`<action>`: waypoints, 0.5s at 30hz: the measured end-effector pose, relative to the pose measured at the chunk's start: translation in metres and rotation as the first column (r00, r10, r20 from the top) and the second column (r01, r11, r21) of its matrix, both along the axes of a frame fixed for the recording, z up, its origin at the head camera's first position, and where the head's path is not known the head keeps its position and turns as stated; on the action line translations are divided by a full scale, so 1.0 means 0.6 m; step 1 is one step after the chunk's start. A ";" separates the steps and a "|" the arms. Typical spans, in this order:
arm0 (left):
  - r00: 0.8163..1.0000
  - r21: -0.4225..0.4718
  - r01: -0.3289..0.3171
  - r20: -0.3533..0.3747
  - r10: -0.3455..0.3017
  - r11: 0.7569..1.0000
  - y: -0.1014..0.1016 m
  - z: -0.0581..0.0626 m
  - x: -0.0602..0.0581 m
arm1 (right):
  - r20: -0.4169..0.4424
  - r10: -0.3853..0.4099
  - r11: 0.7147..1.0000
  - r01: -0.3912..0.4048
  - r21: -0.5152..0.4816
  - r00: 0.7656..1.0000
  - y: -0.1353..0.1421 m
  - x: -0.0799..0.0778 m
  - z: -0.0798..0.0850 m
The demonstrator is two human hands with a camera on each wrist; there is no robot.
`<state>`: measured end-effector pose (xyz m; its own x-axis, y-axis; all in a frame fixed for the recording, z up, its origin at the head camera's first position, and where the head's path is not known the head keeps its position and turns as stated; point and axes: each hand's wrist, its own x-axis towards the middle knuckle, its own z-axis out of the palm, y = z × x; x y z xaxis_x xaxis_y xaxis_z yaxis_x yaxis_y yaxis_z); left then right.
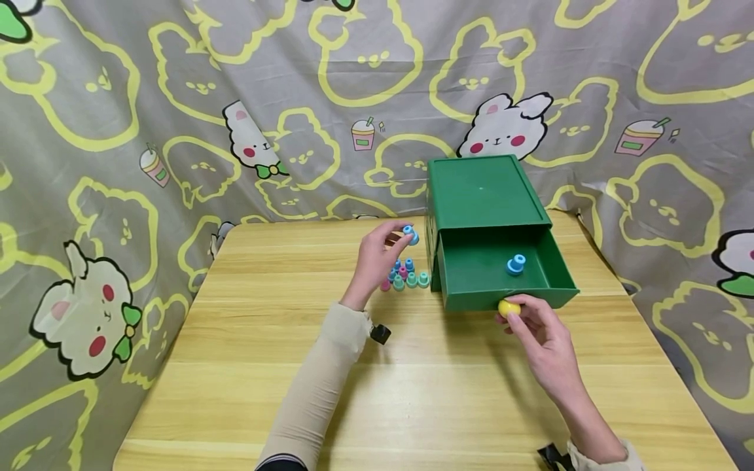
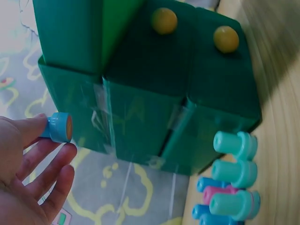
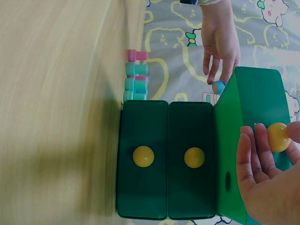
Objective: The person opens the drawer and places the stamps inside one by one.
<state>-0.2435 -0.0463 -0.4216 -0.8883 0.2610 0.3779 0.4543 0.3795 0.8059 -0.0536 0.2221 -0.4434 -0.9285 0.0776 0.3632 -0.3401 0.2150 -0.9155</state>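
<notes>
My left hand [image 1: 379, 258] pinches a small blue toy stamp [image 2: 61, 127] between thumb and index finger, left of the green drawer cabinet [image 1: 483, 190]. Its round base, facing outward in the left wrist view, looks orange-brown. With thumb and fingers, my right hand [image 1: 544, 337] grips the yellow knob [image 1: 509, 308] of the top drawer [image 1: 471, 299], which is pulled out. Inside that drawer stands another blue stamp [image 1: 516, 264]. Beside the cabinet on the table is a cluster of stamps, with teal ones [image 2: 234, 205], pink ones [image 3: 137, 56] and blue ones [image 1: 409, 264].
Two lower drawers, with yellow knobs [image 3: 143, 156] [image 3: 194, 157], are closed. The cabinet stands at the back right of the wooden table [image 1: 265, 314]. A grey patterned curtain [image 1: 283, 163] hangs behind and at both sides.
</notes>
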 end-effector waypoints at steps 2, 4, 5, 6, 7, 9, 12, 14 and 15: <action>1.000 0.006 0.005 -0.009 -0.005 1.000 0.005 0.004 0.004 | -0.009 -0.002 1.000 0.002 -0.022 1.000 -0.002 0.001 0.000; 1.000 0.012 0.012 -0.022 -0.012 1.000 0.010 0.009 0.008 | -0.014 -0.004 0.999 0.004 -0.041 1.000 -0.004 0.001 0.001; 0.999 0.019 0.018 -0.029 -0.017 1.000 0.012 0.012 0.010 | -0.015 -0.005 0.999 0.005 -0.043 1.000 -0.005 0.001 0.001; 0.999 0.026 0.023 -0.038 -0.022 0.999 0.015 0.016 0.012 | -0.016 -0.005 0.999 0.004 -0.046 1.000 -0.005 0.001 0.001; 0.998 0.032 0.030 -0.047 -0.029 0.999 0.018 0.019 0.014 | -0.018 -0.003 0.999 0.003 -0.042 1.000 -0.005 0.001 0.001; 0.996 0.044 0.049 -0.071 -0.046 0.998 0.025 0.025 0.018 | -0.020 -0.002 0.999 0.001 -0.045 1.000 -0.005 0.001 0.001; 0.990 0.042 0.075 -0.121 -0.070 0.996 0.035 0.033 0.026 | -0.019 -0.004 0.999 0.003 -0.042 1.000 -0.005 0.001 0.001; 0.984 0.036 0.092 -0.153 -0.085 0.995 0.041 0.038 0.031 | -0.017 -0.008 0.999 0.008 -0.044 1.000 -0.005 0.001 0.001; 0.982 0.032 0.097 -0.168 -0.090 0.995 0.044 0.041 0.033 | -0.016 -0.010 0.999 0.009 -0.042 1.000 -0.005 0.001 0.002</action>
<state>-0.2235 -0.0199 -0.3971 -0.7846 0.3220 0.5298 0.6152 0.2979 0.7300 -0.0529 0.2192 -0.4424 -0.9217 0.1020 0.3744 -0.3530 0.1801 -0.9181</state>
